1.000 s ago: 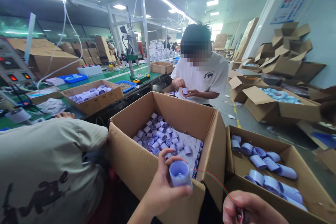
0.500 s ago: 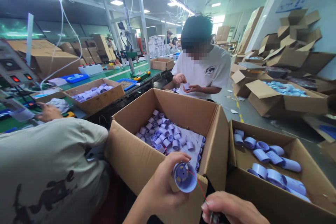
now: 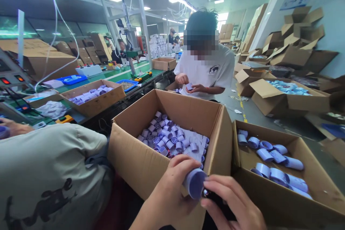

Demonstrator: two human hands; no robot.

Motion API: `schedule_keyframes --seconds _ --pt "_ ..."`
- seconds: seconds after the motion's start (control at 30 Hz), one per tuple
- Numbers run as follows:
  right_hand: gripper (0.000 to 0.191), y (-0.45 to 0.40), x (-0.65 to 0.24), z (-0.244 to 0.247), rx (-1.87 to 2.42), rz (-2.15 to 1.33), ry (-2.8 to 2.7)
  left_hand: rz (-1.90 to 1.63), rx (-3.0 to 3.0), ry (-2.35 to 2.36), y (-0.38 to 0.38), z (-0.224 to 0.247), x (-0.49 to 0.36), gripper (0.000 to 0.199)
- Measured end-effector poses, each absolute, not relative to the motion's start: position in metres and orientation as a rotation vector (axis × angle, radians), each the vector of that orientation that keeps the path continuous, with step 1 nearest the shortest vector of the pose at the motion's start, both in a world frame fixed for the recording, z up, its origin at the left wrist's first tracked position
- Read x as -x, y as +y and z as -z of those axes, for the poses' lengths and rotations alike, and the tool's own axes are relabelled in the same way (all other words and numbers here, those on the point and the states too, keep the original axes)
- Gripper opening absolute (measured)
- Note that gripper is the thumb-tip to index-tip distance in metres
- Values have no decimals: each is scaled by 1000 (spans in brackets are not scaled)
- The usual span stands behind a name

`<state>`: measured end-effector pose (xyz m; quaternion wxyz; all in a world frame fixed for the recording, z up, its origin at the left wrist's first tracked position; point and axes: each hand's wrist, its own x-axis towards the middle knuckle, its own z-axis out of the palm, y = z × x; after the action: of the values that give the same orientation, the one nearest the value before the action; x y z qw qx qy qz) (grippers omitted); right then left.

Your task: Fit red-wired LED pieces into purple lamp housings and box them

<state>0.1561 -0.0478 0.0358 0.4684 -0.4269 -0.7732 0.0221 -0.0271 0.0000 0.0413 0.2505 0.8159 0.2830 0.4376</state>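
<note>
My left hand (image 3: 172, 187) is wrapped round a lavender plastic cup-shaped housing (image 3: 196, 183), its open mouth turned to the right and toward me. Close against that mouth, my right hand (image 3: 234, 201) pinches a small dark shiny part (image 3: 207, 192) between thumb and fingers. How far the part reaches inside the rim, I cannot tell. Both hands are over the near corner of a large cardboard box (image 3: 134, 172). Inside that box lie many similar short lavender cylinders (image 3: 169, 143), some on a pale sheet (image 3: 192, 151).
A second cardboard box (image 3: 320, 172) at right holds longer lavender cylinders (image 3: 293, 162). Across from me, a person in a white shirt (image 3: 207, 68) handles a small lavender piece. Another person's grey-shirted back (image 3: 54, 172) is close on my left, beside a green workbench (image 3: 113, 75).
My right hand has come up to the mouth of the housing with the dark part. The red wire that stretched between them is no longer visible. The housing has turned toward the right.
</note>
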Motion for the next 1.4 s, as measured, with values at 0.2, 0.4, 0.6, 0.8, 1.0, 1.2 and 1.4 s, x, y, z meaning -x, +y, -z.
schedule_keyframes --seconds 0.2,0.4,0.6,0.8,1.0,1.2,1.4 --pt "13 -42 -146 -38 1119 293 -1904 -1229 -2206 800 -7 -43 17 79" --pt "14 -43 -146 -39 1179 202 -1936 -1239 -2145 747 -5 -36 20 74" --pt "17 -40 -134 -36 1310 266 -1924 -1216 -2236 719 0 -32 20 75" --pt "23 -38 -136 -38 1290 280 -1875 -1154 -2159 725 2 -31 24 82" --pt "56 -39 -154 -50 1007 -155 -1868 -1253 -1855 620 -1 -29 25 84" --pt "47 -35 -143 -45 933 -134 -1828 -1048 -1810 526 3 -50 33 67" --pt "36 -33 -142 -51 827 193 -1748 -1167 -1763 757 -8 -66 24 61"
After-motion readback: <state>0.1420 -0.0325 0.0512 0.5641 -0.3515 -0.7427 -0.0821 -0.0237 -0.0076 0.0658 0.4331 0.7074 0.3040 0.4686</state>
